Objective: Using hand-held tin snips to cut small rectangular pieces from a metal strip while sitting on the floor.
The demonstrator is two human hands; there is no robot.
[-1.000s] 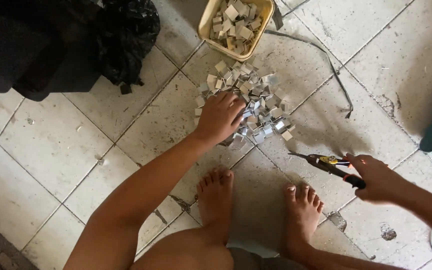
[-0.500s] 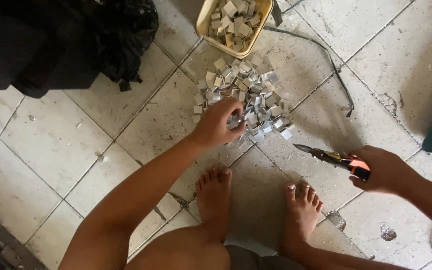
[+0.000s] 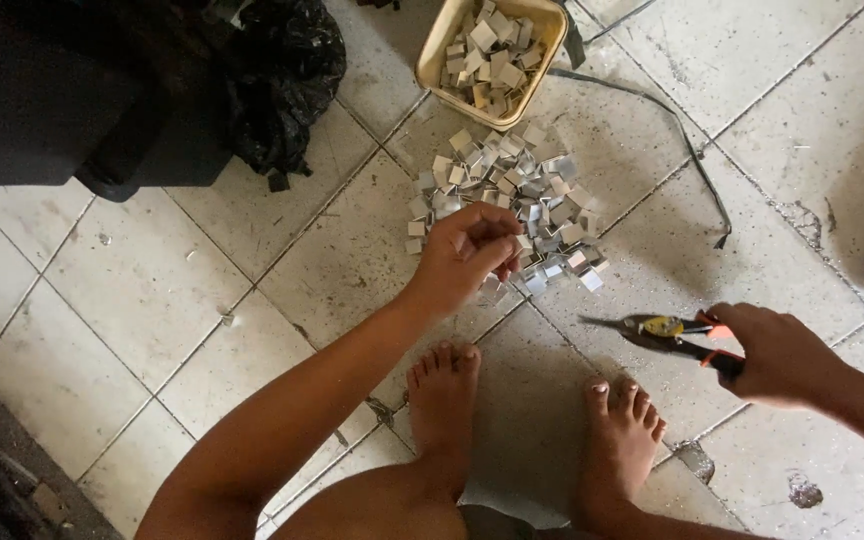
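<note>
A yellow tub (image 3: 430,70) holds small metal squares; more lie piled (image 3: 512,200) on the tiled floor (image 3: 152,290). Left hand (image 3: 464,255) pinches pieces; right hand (image 3: 777,352) grips snips (image 3: 667,330).

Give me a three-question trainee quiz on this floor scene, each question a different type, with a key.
1. True or false: the right hand holds snips with orange handles.
2. The left hand reaches into: A) the tub B) the pile of small metal squares C) the black bag.
3. Fill in: the tub lies on the far side of the pile from the person's bare ____.

Key: 1 true; 2 B; 3 feet.
</note>
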